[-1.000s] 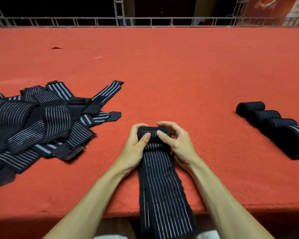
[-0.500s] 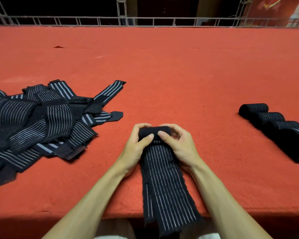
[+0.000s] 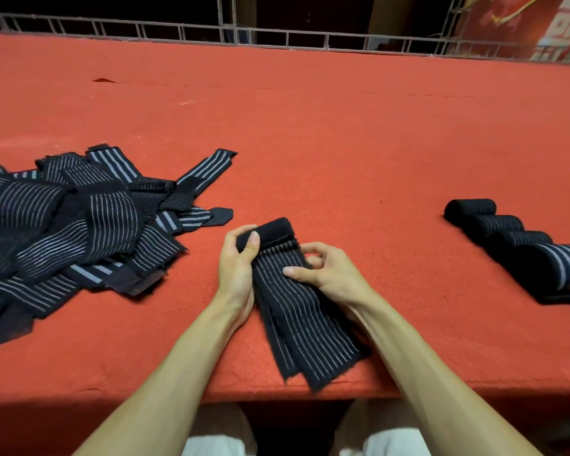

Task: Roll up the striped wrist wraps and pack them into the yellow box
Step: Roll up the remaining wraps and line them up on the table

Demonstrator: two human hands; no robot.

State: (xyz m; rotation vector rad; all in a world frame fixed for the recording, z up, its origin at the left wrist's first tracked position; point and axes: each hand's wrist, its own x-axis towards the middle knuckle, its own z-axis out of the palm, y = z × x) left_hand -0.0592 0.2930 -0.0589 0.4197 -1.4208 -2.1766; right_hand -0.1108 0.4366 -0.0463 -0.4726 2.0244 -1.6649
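Note:
A black wrist wrap with thin white stripes [image 3: 297,320] lies on the red table [image 3: 343,153] in front of me, its far end turned into a small roll [image 3: 270,230]. My left hand [image 3: 237,271] grips that roll, thumb on top. My right hand [image 3: 329,274] pinches the wrap's right edge just below the roll. The wrap's loose tail reaches the table's near edge. No yellow box is in view.
A loose pile of unrolled striped wraps [image 3: 66,225] covers the table's left side. Several rolled wraps [image 3: 520,245] lie in a row at the right. A metal railing [image 3: 277,34] runs along the far edge.
The wrap's tail, which hung over the near edge, now lies on the table. The roll has tilted left. My right hand has slid down from the roll to the wrap's edge.

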